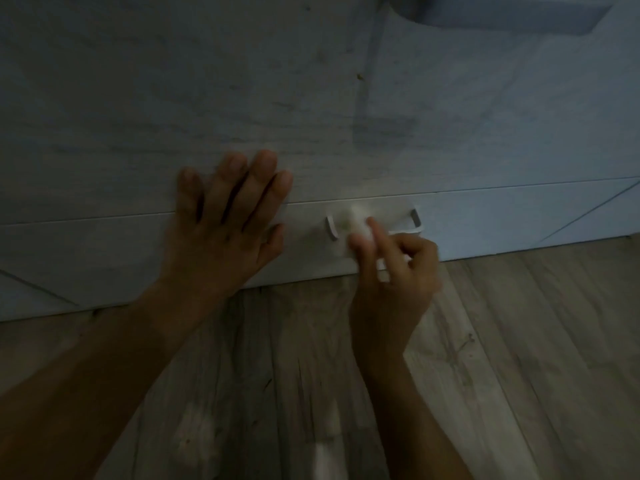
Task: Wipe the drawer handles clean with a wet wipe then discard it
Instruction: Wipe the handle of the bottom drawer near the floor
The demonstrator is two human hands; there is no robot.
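A pale bar handle (pixel 414 221) sits on the low drawer front (pixel 138 247) just above the floor. My right hand (pixel 391 271) pinches a crumpled white wet wipe (pixel 358 221) and presses it against the middle of that handle, hiding the bar's centre; both handle ends stay visible. My left hand (pixel 225 223) lies flat with fingers spread on the cabinet front, across the seam above the drawer, to the left of the handle. The scene is dim and slightly blurred.
Grey wood-grain cabinet front (pixel 242 81) fills the upper view. A second handle (pixel 502 12) shows at the top right edge. Wood-look floor (pixel 519 341) runs below the drawer, with pale patches near the bottom centre.
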